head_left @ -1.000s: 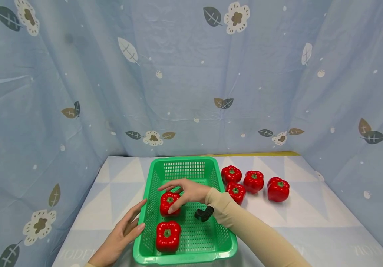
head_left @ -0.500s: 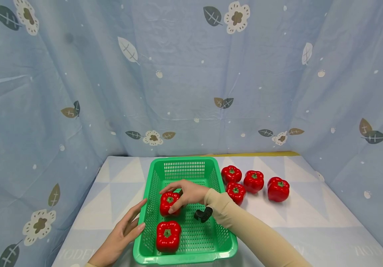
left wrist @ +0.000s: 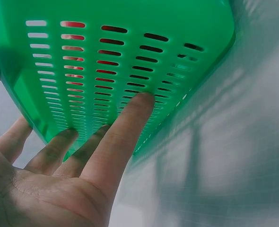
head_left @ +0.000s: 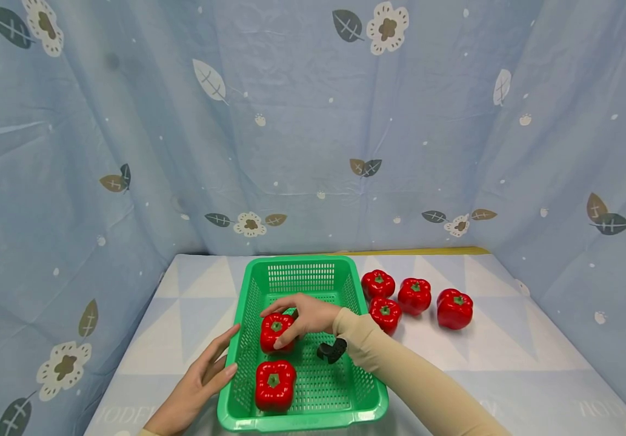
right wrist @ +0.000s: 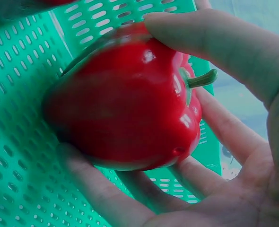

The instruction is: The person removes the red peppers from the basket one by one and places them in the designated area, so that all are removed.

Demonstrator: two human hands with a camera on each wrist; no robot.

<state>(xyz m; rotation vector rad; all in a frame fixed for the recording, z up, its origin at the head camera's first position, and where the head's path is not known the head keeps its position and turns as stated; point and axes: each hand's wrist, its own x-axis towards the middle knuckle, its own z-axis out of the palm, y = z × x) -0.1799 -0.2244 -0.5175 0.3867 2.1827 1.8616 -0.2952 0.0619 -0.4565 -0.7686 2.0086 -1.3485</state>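
A green slotted plastic basket [head_left: 313,421] stands on the table. Inside, along its left side, sit two red bell peppers. My right hand [head_left: 307,316] holds the farther bell pepper [head_left: 273,326]; in the right wrist view thumb and fingers surround this bell pepper [right wrist: 125,104], its green stem turned toward the palm. Closer to the front lies the other bell pepper [head_left: 275,387], untouched. My left hand [head_left: 195,384] rests against the basket's left wall from outside. The left wrist view has its extended fingers [left wrist: 118,137] touching the slotted wall [left wrist: 144,14].
Right of the basket, several more red bell peppers lie on the table, among them one by the basket wall [head_left: 385,315] and one farthest right [head_left: 454,309]. A black wrist mount [head_left: 332,350] hangs under my right wrist. A blue patterned curtain [head_left: 313,151] encloses the table.
My right hand's fingers have come down from slightly above the bell pepper onto its far side. The left hand and the basket have stayed in place.
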